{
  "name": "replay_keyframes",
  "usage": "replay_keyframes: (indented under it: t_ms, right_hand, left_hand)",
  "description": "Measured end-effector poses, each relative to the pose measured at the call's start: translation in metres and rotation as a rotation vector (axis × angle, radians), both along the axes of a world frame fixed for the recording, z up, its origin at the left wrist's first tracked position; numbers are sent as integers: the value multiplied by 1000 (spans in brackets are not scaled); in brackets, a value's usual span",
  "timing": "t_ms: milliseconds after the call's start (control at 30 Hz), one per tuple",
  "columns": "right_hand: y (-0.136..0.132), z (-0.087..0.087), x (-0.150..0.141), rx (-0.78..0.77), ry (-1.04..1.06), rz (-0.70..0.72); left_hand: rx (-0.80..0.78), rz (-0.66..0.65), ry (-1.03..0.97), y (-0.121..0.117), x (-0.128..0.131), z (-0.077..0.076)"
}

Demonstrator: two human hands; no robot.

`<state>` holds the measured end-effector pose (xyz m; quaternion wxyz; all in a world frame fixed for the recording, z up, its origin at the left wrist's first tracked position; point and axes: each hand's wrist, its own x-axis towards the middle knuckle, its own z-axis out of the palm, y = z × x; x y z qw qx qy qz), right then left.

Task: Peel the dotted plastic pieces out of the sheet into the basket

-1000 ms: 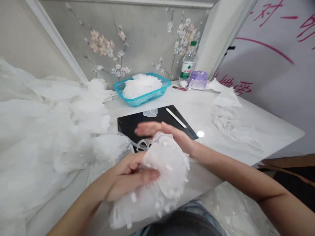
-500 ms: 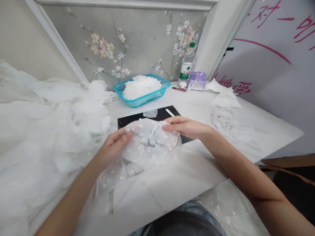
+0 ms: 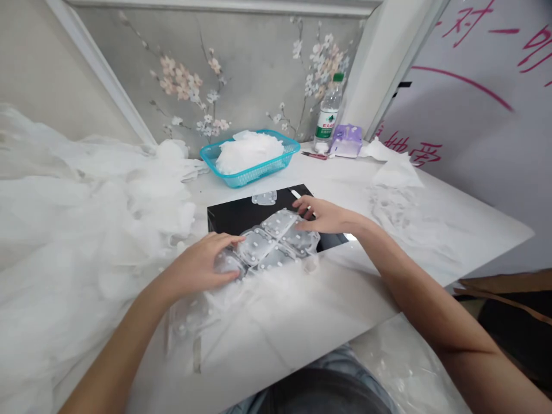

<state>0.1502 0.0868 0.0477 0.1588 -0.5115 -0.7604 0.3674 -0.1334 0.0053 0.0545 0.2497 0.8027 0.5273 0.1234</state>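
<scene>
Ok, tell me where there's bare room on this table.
Bare table lies right of the black mat, past your right hand. Crowded: the left, under white netting, and the back, by the basket and bottle.

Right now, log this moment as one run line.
left hand: on dotted tulle | right hand: on tulle | under: black mat

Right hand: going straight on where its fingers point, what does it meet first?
The right hand probably meets the small clear plastic piece on the black board, though depth is unclear.
</scene>
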Motion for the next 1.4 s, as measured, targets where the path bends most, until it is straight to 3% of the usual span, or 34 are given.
replay_keyframes:
  t_ms: [67,133,233,333,433,500,600,733,867,933,1000,1133,1200,1300,1400]
  right_hand:
    - [-4,-3,-7,-55,112,34]
    - [-9,-11,-19,-17,169,60]
    - [-12,-21,-32,53,133,-10]
    - [-12,-13,-28,-184,104,-65]
    - [-10,9,-8,-393,231,57]
    - [-9,22,4,-421,426,135]
    - [-8,28,12,-409,766,92]
    - [-5,17,2,-311,953,-95]
    - [-5,1,-11,-289,699,-100]
    - [-6,-4,-14,-304,515,-107]
    - [-7,-7,-15,-304,471,-115]
    - [-4,-5,-14,-5,706,-54]
    - [-3,-3,-12,123,805,-28]
    - [0,-2,-9,61,830,-38]
    - [5,-7,-5,-86,510,-116]
  left_hand:
    - [-91,-46,-60,-3,3,3]
    - [-193,-105,-143,-7,9,7]
    - [-283,-134,-282,-11,16,8]
    - [-167,13,-360,-9,19,1]
    - [-3,137,-181,-4,20,-10]
    - [43,39,-5,-3,22,-14]
    - [26,-142,107,-8,27,-8]
    - [-254,-267,47,-20,33,13]
    - [-583,-368,-66,-24,28,30]
    - [-716,-310,-192,-21,23,34]
    - [-778,-174,-317,-17,18,32]
    - [-598,256,-296,-11,17,14]
    - [-432,370,-251,-10,23,2]
    - [-199,333,-159,-11,37,-14]
    - [-62,256,-18,-13,46,-21]
